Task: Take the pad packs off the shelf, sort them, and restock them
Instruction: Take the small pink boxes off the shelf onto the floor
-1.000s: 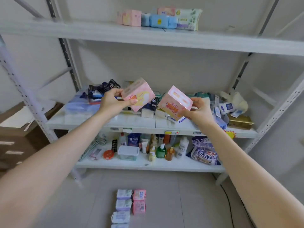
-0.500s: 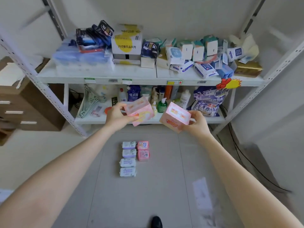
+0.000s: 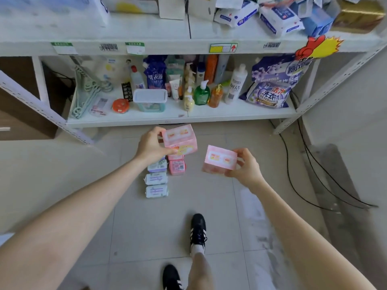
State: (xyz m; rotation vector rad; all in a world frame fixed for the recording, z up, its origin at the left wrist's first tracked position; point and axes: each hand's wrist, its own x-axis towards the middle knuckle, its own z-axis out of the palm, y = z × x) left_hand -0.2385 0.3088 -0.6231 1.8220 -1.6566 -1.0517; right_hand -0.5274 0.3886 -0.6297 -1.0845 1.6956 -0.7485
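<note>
In the head view, a pink pad pack [image 3: 181, 141] is being gripped by the left hand [image 3: 151, 146] above the rows of packs [image 3: 156, 178] on the floor [image 3: 146, 227]. A second pink pack [image 3: 219, 161] is being pinched by the right hand [image 3: 246, 168], apart to the right, before the bottom shelf [image 3: 230, 116]

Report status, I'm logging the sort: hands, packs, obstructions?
Left hand grips first pink pack; right hand grips second pink pack. Sorted packs lie on floor below. Nothing seen in the way.

I log glossy plastic wrap on left pink pack [image 3: 181, 141] and right pink pack [image 3: 219, 161]; floor [image 3: 146, 227] tiles smooth, semi-gloss; shelf [image 3: 171, 47] matt metal.
</note>
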